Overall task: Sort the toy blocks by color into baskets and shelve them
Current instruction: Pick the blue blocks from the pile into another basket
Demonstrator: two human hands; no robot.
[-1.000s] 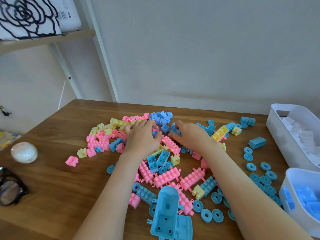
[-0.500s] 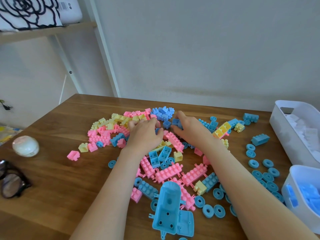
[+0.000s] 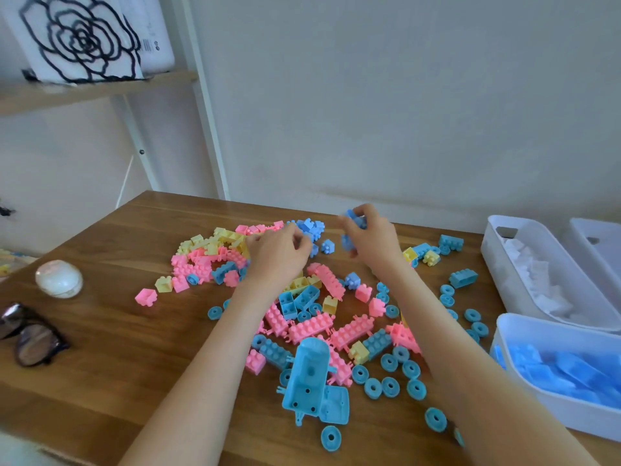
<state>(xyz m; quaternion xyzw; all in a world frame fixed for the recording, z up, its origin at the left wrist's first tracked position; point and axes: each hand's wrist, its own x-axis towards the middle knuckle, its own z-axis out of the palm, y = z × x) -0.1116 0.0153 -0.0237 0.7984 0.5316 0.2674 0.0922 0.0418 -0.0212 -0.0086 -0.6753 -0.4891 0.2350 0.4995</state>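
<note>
A loose pile of pink, yellow and blue toy blocks (image 3: 312, 307) covers the middle of the wooden table (image 3: 111, 348). My right hand (image 3: 373, 240) is raised a little above the far side of the pile, shut on several small blue blocks (image 3: 353, 220). My left hand (image 3: 279, 253) rests on the pile with curled fingers at a cluster of small blue blocks (image 3: 311, 228); what it holds is hidden. A white basket (image 3: 514, 361) at the near right holds blue blocks. Another white basket (image 3: 497, 264) behind it holds white blocks.
A large blue toy piece (image 3: 312, 381) and several blue wheels (image 3: 389, 375) lie near the front. Black glasses (image 3: 30, 334) and a white round object (image 3: 58, 279) sit at the table's left. A shelf (image 3: 94, 89) with a rose-patterned bag stands at the upper left.
My right hand has lifted off the pile with small blue blocks in it. My left hand has stayed on the pile, shifting slightly toward the far blue cluster.
</note>
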